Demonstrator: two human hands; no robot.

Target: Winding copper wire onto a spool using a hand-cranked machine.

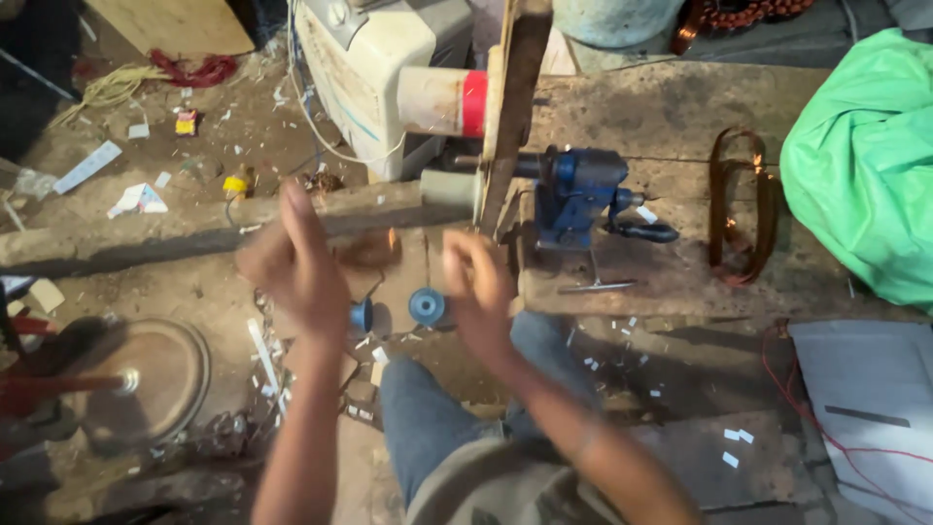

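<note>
Workshop floor, dirt and concrete, strewn with paper scraps; low wooden bench [680, 107] across the far side.

Left hand [292, 262]: raised, motion-blurred, fingers spread open, palm turned inward; whether anything is held, cannot tell. Just right of its fingertips a blurred patch of copper wire [374, 248].

Right hand [476, 287]: raised, blurred, fingers loosely curled, thumb up; grip on anything not discernible. Hands apart, the wire patch between them.

Below and between the hands: two blue spools [426, 306], the smaller to the left, on the ground near the person's knee in blue jeans [428, 408].

Just beyond the right hand: upright wooden board [510, 107], a grey cylinder [449, 190] jutting left from its foot, a cream roller with red band [442, 102] higher up.

Right of board: blue hand-crank winder [578, 194] on the bench, black handle pointing right.

Farther right: copper coil [739, 209] standing on the bench edge; green cloth [865, 165] at far right.

Near right: grey sheet [875, 389] with red wire across it.

Near left: round metal disc [160, 374] on the floor.

Far centre: cream appliance casing [360, 68].
</note>
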